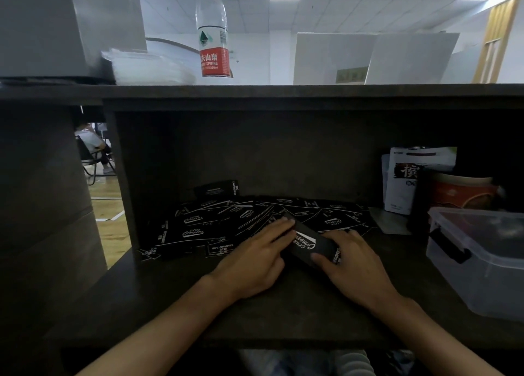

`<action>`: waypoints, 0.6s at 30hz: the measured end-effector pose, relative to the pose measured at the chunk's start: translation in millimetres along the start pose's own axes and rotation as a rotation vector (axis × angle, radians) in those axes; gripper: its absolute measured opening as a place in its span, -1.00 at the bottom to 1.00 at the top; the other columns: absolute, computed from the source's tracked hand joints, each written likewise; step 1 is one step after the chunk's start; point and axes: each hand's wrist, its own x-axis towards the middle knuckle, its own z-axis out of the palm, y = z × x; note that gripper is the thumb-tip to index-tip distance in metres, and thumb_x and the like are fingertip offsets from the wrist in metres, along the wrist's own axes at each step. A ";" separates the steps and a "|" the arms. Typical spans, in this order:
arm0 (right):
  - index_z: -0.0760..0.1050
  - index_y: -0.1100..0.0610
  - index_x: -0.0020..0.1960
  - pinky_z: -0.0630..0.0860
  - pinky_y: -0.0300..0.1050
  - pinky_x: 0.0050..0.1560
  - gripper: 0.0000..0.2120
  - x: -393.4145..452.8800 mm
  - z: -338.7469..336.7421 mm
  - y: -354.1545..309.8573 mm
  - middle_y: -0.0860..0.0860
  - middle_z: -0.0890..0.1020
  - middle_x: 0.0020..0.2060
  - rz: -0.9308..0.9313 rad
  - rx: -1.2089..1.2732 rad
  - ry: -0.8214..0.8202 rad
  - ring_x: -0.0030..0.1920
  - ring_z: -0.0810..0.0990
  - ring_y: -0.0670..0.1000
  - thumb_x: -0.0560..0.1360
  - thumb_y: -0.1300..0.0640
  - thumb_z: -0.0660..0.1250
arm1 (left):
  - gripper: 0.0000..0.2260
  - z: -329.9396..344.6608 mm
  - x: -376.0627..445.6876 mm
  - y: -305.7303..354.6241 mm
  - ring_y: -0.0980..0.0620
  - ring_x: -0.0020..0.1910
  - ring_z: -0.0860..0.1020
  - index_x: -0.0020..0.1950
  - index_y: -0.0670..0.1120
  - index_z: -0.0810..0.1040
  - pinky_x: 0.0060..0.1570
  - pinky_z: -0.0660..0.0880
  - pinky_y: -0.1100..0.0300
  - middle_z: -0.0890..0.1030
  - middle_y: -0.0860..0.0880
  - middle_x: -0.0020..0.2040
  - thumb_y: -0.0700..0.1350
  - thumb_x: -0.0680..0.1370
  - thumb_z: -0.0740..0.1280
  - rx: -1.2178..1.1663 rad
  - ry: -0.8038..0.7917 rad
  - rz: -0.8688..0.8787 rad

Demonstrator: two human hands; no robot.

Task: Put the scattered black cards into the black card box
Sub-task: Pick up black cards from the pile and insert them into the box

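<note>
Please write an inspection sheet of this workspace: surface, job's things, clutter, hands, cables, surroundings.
Surface: dark desk under a dark shelf.
Job's things: black cards scattered at the back; black card box held between both hands.
Clutter: clear plastic container, red cup and white packet on the right.
Hands: left hand and right hand both grip the box.
Cables: nothing seen.
Surroundings: water bottle on the shelf; white boards behind.
</note>
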 end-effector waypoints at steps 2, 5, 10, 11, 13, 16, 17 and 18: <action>0.44 -0.21 0.13 0.38 -0.26 -0.10 -0.74 5.4 -1.4 1.1 -0.18 0.51 0.01 0.023 0.026 -0.048 -0.01 0.46 -0.20 0.49 -0.12 0.39 | -0.58 -10.9 -2.2 -10.3 0.07 0.35 0.41 0.39 -0.08 0.46 0.34 0.37 0.10 0.45 -0.01 0.38 -0.16 0.51 0.24 0.031 0.151 -0.089; 0.41 -0.23 0.08 0.38 -0.27 -0.12 -0.79 17.0 0.8 -8.2 -0.18 0.51 -0.02 0.000 0.063 -0.046 -0.04 0.46 -0.22 0.52 -0.05 0.38 | -0.74 -30.7 -14.0 -46.8 0.00 0.08 0.57 0.22 -0.06 0.56 0.13 0.50 0.03 0.58 -0.05 0.12 -0.13 0.54 0.31 0.144 0.293 -0.464; 0.45 -0.10 0.15 0.35 -0.25 -0.08 -0.79 21.9 30.6 -42.7 -0.14 0.53 -0.01 -0.071 0.014 0.012 -0.02 0.39 -0.17 0.54 0.02 0.35 | -0.45 -25.2 -49.2 -77.4 -0.11 0.23 0.49 0.18 -0.01 0.57 0.26 0.39 -0.05 0.60 -0.09 0.16 0.40 0.50 0.16 0.406 -0.072 -0.924; 0.45 -0.09 0.16 0.34 -0.26 -0.09 -0.80 19.9 34.6 -45.8 -0.15 0.53 -0.01 -0.097 -0.005 0.016 -0.02 0.38 -0.17 0.54 0.03 0.34 | -0.40 -21.3 -50.5 -76.4 -0.11 0.25 0.48 0.18 0.00 0.57 0.26 0.38 -0.05 0.59 -0.09 0.18 0.44 0.47 0.14 0.425 -0.083 -0.940; 0.45 -0.08 0.15 0.38 -0.25 -0.11 -0.82 16.5 36.4 -47.0 -0.16 0.52 -0.04 -0.136 -0.018 0.029 -0.01 0.39 -0.14 0.56 0.03 0.31 | -0.42 -18.3 -48.4 -74.9 -0.08 0.21 0.50 0.14 0.00 0.58 0.23 0.41 -0.03 0.59 -0.07 0.15 0.44 0.46 0.16 0.438 -0.049 -0.945; 0.48 -0.03 0.19 0.41 -0.22 -0.10 -0.81 12.4 34.0 -45.1 -0.11 0.56 -0.02 -0.166 -0.049 0.049 -0.03 0.39 -0.11 0.58 0.04 0.28 | -0.58 -19.6 -42.9 -70.9 -0.04 0.07 0.57 0.06 -0.02 0.57 0.13 0.48 0.02 0.60 -0.05 0.06 0.31 0.52 0.24 0.402 0.002 -0.939; 0.48 -0.02 0.20 0.41 -0.22 -0.09 -0.80 11.9 33.3 -45.2 -0.10 0.56 -0.01 -0.173 -0.059 0.052 -0.04 0.39 -0.10 0.58 0.05 0.27 | -0.63 -20.7 -42.5 -67.9 -0.05 0.04 0.58 0.06 -0.03 0.57 0.08 0.49 0.04 0.60 -0.06 0.05 0.24 0.56 0.24 0.388 0.004 -0.925; 0.49 -0.01 0.20 0.41 -0.22 -0.09 -0.80 11.6 32.9 -45.8 -0.09 0.56 -0.01 -0.181 -0.064 0.050 -0.04 0.39 -0.10 0.58 0.06 0.27 | -0.69 -22.2 -43.4 -64.9 -0.06 0.02 0.59 0.06 -0.05 0.56 0.03 0.50 0.05 0.60 -0.07 0.03 0.16 0.59 0.23 0.365 0.014 -0.908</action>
